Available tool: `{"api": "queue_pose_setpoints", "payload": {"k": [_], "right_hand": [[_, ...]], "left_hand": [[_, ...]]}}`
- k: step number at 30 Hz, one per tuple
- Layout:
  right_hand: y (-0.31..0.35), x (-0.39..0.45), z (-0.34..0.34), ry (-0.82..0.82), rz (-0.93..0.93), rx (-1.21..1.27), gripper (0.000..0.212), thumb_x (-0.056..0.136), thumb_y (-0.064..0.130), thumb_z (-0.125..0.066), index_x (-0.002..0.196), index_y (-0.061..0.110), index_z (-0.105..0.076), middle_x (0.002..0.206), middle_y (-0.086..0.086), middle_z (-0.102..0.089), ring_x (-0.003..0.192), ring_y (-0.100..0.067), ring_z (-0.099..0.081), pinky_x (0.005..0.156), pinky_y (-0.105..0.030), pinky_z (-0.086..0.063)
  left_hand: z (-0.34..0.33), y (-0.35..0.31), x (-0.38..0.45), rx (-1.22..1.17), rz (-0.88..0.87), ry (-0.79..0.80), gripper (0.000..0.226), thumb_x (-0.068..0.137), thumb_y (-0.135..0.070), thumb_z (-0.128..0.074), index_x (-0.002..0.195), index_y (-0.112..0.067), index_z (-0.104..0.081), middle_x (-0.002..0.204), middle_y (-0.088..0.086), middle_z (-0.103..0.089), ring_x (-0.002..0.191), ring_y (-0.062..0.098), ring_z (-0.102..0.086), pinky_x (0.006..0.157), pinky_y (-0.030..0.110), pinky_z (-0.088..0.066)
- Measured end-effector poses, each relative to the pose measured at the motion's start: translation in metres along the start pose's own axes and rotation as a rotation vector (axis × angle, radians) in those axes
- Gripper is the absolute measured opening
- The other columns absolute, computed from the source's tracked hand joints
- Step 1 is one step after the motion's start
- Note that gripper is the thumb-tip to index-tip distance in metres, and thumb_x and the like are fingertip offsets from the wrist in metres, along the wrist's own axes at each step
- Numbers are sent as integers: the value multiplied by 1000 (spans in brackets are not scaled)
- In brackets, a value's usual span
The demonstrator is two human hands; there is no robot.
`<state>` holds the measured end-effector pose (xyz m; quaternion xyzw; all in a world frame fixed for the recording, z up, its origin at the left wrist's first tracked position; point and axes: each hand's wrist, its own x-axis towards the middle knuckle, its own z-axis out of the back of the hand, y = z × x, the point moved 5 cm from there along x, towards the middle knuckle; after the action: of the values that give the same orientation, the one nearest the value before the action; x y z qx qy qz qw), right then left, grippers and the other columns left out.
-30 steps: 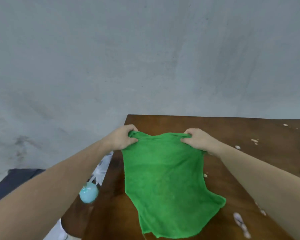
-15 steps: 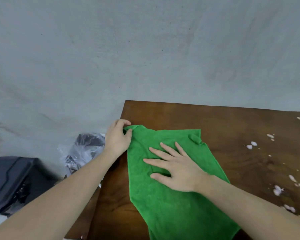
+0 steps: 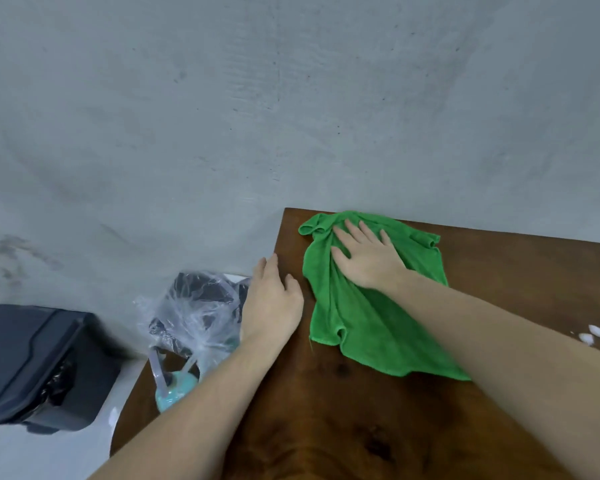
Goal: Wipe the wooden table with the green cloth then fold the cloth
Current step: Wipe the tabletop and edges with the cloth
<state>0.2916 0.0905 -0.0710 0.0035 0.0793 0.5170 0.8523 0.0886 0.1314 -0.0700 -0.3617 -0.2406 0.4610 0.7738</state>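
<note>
The green cloth [image 3: 368, 323] lies rumpled on the dark wooden table [image 3: 343, 410], near its far left corner. My right hand [image 3: 368, 258] presses flat on the cloth's far part, fingers spread. My left hand [image 3: 274, 299] rests palm down at the table's left edge, just left of the cloth and apart from it, holding nothing.
White specks [image 3: 591, 334] dot the table at the right. A grey wall stands right behind the table. Left of the table sit a clear plastic bag [image 3: 194, 313], a teal object [image 3: 174, 389] and a black bin [image 3: 39, 365] on the floor.
My left hand let go of the cloth's corner and now lies on the table edge. My right hand slid the cloth toward the far edge, bunching it.
</note>
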Motion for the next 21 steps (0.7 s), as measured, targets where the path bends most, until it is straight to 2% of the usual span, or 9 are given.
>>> {"api": "queue_pose_setpoints", "payload": {"k": [5, 7, 9, 13, 16, 21], "right_hand": [[61, 47, 4, 24, 332, -54, 57, 108, 45, -19, 162, 35, -7, 171, 7, 0, 157, -17, 1, 127, -42, 1], [79, 58, 4, 43, 457, -73, 55, 108, 46, -21, 161, 37, -12, 171, 8, -3, 157, -15, 0, 127, -40, 0], [85, 66, 5, 56, 518, -81, 56, 107, 53, -22, 160, 40, -15, 170, 11, -5, 157, -13, 0, 127, -39, 0], [64, 72, 11, 70, 486, -45, 61, 103, 64, -21, 160, 44, -11, 168, 19, -4, 156, -7, -3, 126, -36, -2], [38, 67, 12, 68, 428, -21, 61, 101, 67, -18, 159, 48, -9, 167, 23, -4, 155, -7, -5, 126, -39, -5], [21, 55, 13, 20, 286, -10, 59, 103, 64, -19, 159, 48, -12, 168, 21, -8, 155, -10, -9, 125, -43, -6]], "left_hand": [[1, -3, -1, -63, -19, -20, 44, 102, -36, -33, 141, -22, -46, 145, -3, -49, 131, 19, -45, 103, 37, -40], [2, -4, -2, -31, -25, -20, 50, 103, -39, -33, 148, -18, -39, 152, -1, -43, 138, 17, -38, 109, 35, -33], [2, -6, -2, 2, -52, -28, 53, 103, -37, -37, 152, -17, -33, 152, -1, -41, 138, 16, -36, 109, 32, -32], [1, -8, -3, 37, -82, -17, 51, 101, -36, -41, 149, -17, -39, 146, 2, -45, 131, 17, -41, 103, 30, -35], [2, -6, -4, 42, -55, -6, 54, 101, -36, -42, 151, -15, -36, 152, 1, -39, 137, 16, -37, 106, 29, -33], [2, -7, -3, -7, -63, -14, 53, 101, -34, -40, 151, -16, -37, 151, -3, -41, 136, 14, -38, 106, 29, -33]]}}
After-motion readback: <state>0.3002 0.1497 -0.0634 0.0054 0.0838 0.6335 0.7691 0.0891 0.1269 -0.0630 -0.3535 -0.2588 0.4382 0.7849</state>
